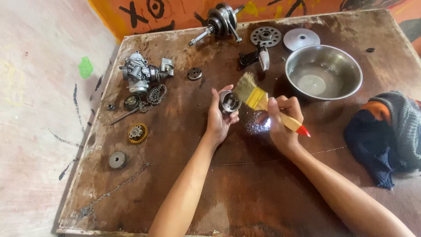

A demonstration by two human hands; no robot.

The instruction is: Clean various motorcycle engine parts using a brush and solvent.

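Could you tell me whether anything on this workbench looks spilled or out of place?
Yes: a glistening wet patch lies on the brown wooden board, below the yellow-handled paintbrush and beside the right hand; it looks like spilled liquid. Nothing else stands out.

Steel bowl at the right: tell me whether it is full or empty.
Neither: the steel bowl stands upright holding a shallow pool of clear liquid, with its bottom showing through and most of the inner wall bare above it.

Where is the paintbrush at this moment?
In the head view, the paintbrush is near the table's middle, held in the right hand, its bristles against the small metal part in the left hand, just left of the steel bowl.
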